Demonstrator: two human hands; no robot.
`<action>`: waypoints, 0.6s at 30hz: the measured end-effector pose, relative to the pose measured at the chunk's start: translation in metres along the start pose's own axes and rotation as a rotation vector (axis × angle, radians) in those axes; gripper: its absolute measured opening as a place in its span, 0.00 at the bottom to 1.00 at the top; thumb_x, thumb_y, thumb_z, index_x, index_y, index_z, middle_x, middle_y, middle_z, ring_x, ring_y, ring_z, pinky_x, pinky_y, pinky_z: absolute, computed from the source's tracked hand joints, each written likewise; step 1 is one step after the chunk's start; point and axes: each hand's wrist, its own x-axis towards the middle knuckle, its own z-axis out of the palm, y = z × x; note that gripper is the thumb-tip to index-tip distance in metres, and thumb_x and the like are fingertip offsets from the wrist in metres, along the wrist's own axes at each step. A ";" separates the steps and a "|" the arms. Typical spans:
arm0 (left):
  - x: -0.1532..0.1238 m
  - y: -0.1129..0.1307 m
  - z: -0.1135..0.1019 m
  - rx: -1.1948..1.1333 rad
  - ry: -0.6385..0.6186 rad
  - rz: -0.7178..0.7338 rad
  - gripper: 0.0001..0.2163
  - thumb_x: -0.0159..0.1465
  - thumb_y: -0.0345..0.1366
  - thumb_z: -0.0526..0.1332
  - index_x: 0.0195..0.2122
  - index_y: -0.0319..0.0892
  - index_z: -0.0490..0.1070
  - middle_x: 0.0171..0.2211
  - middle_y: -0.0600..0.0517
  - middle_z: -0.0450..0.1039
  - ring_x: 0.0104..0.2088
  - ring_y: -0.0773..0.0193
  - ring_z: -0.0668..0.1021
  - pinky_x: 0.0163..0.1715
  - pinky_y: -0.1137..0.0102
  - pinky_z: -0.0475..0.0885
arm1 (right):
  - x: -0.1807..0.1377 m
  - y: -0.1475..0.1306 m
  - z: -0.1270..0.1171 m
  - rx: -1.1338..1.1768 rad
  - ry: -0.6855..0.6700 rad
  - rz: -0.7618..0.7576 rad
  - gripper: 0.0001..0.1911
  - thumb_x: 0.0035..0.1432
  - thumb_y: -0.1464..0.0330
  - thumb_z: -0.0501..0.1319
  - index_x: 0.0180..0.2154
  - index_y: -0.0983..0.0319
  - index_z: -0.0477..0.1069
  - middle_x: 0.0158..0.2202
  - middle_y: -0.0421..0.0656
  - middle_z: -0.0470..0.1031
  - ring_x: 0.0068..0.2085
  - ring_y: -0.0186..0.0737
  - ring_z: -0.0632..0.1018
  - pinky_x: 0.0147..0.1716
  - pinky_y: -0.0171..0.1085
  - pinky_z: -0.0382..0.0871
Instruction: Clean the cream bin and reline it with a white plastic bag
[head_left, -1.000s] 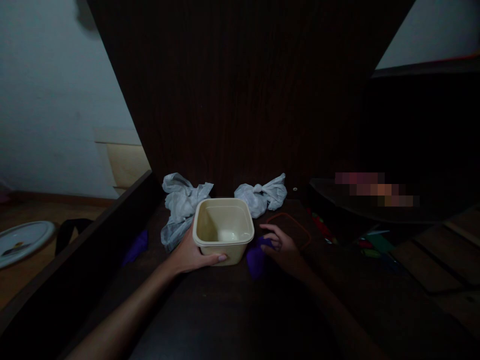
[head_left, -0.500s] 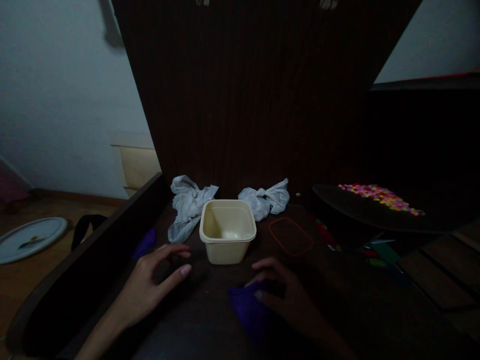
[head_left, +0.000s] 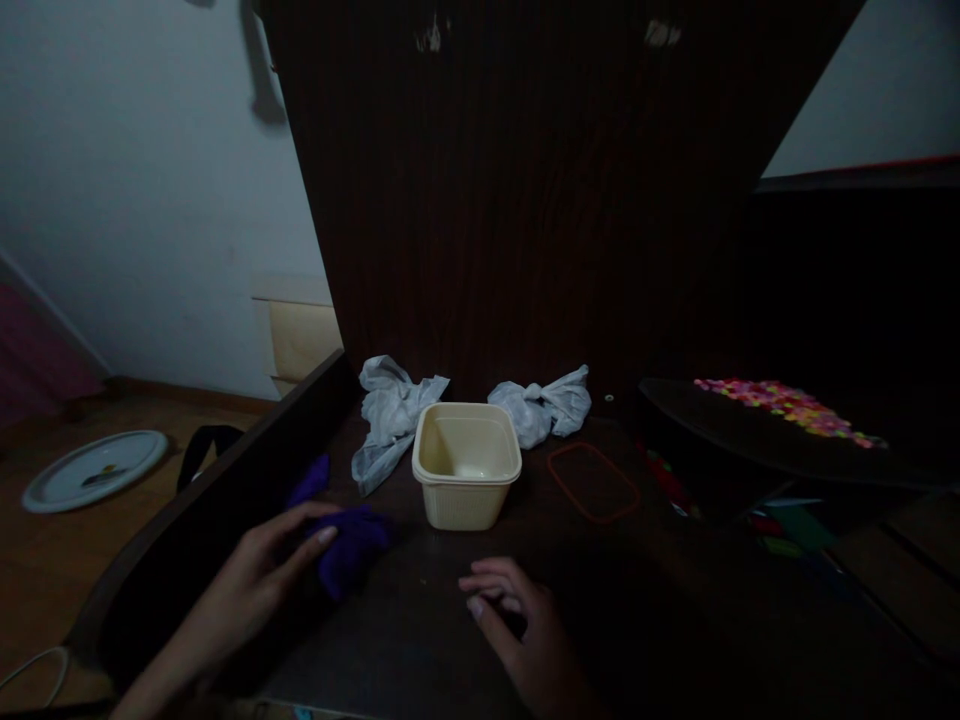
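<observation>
My left hand point(head_left: 266, 570) pinches a crumpled purple cloth point(head_left: 352, 548) between thumb and fingers, just above the dark wooden surface. Behind it, a second piece of purple cloth point(head_left: 309, 480) lies against the left side board. In the middle stands a cream plastic tub point(head_left: 469, 505), upright, with no contents visible inside. My right hand point(head_left: 517, 625) is in front of the tub to the right, fingers loosely bent and thumb apart, holding nothing.
Two knotted white plastic bags point(head_left: 394, 405) lie behind the tub against a tall dark panel point(head_left: 487, 200). To its right lies an orange rounded ring point(head_left: 592, 482). Small colourful pieces point(head_left: 787, 408) cover part of a dark raised surface. A plate point(head_left: 97, 470) sits on the floor at left.
The purple cloth that was in my right hand is now in my left. My right hand has let go of it, and the view has shifted slightly.
</observation>
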 end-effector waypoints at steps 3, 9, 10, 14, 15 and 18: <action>0.026 -0.015 -0.032 0.109 0.062 0.014 0.25 0.58 0.59 0.61 0.46 0.45 0.78 0.40 0.48 0.83 0.41 0.49 0.83 0.39 0.64 0.79 | -0.010 0.009 -0.012 -0.083 0.050 -0.014 0.12 0.62 0.65 0.61 0.47 0.58 0.76 0.46 0.49 0.83 0.46 0.47 0.82 0.46 0.42 0.73; 0.082 -0.051 -0.057 0.430 -0.010 0.036 0.19 0.54 0.48 0.59 0.44 0.49 0.78 0.43 0.48 0.84 0.44 0.43 0.83 0.45 0.59 0.78 | -0.020 0.011 -0.014 -0.229 0.052 -0.072 0.10 0.60 0.70 0.60 0.42 0.56 0.78 0.45 0.45 0.83 0.40 0.42 0.82 0.46 0.39 0.74; 0.089 -0.056 -0.056 0.492 -0.023 0.026 0.18 0.54 0.45 0.58 0.45 0.49 0.78 0.42 0.49 0.84 0.44 0.44 0.83 0.44 0.59 0.77 | -0.019 0.012 -0.013 -0.243 0.056 -0.097 0.10 0.59 0.71 0.60 0.41 0.56 0.78 0.45 0.45 0.83 0.39 0.42 0.82 0.48 0.40 0.73; 0.102 -0.071 -0.041 0.764 0.030 -0.016 0.19 0.51 0.31 0.58 0.44 0.45 0.77 0.40 0.45 0.83 0.43 0.43 0.83 0.44 0.57 0.76 | -0.016 0.021 -0.010 -0.280 0.071 -0.226 0.11 0.58 0.74 0.59 0.40 0.56 0.76 0.44 0.43 0.83 0.44 0.41 0.82 0.58 0.42 0.68; 0.101 -0.070 -0.037 0.803 0.048 0.001 0.21 0.50 0.28 0.57 0.45 0.44 0.77 0.41 0.42 0.82 0.45 0.43 0.83 0.45 0.57 0.75 | -0.016 0.024 -0.010 -0.284 0.064 -0.252 0.12 0.58 0.75 0.59 0.40 0.56 0.76 0.44 0.42 0.83 0.46 0.41 0.82 0.58 0.42 0.67; 0.098 -0.058 -0.027 0.945 0.096 0.116 0.25 0.50 0.24 0.55 0.49 0.40 0.76 0.49 0.37 0.78 0.49 0.42 0.79 0.48 0.55 0.74 | -0.014 0.027 -0.010 -0.294 0.040 -0.289 0.12 0.57 0.77 0.58 0.39 0.56 0.76 0.42 0.42 0.83 0.47 0.41 0.82 0.58 0.42 0.68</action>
